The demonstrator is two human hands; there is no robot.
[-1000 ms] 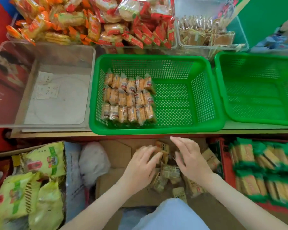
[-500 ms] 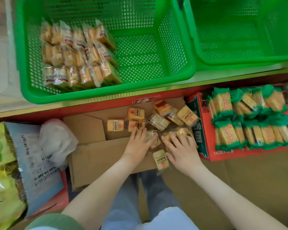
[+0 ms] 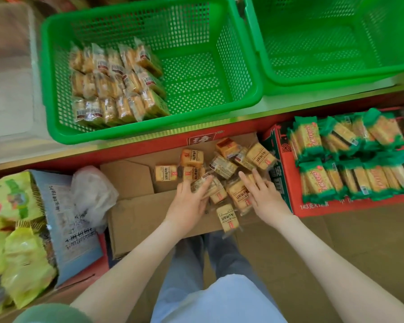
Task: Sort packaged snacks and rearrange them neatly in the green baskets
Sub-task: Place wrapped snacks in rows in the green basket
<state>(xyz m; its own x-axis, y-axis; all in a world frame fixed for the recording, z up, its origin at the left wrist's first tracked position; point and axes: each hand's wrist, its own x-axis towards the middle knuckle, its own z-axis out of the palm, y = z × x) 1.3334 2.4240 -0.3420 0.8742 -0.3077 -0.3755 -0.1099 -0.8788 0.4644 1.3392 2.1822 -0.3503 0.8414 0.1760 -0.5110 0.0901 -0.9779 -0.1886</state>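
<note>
Down over a cardboard box [image 3: 135, 215] of loose snack packets [image 3: 226, 216], left hand [image 3: 187, 203] grips one, right hand [image 3: 265, 198] rests flat-fingered on others; green basket [image 3: 149, 134] holds three packet rows [image 3: 117, 85]

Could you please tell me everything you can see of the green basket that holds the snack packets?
The green basket is bright plastic, rectangular, with perforated walls and floor and a solid rolled rim. It sits upright on the shelf, its right side close beside a second basket. Three tidy rows of clear-wrapped snack packets fill its left half; the right half is bare.
</note>
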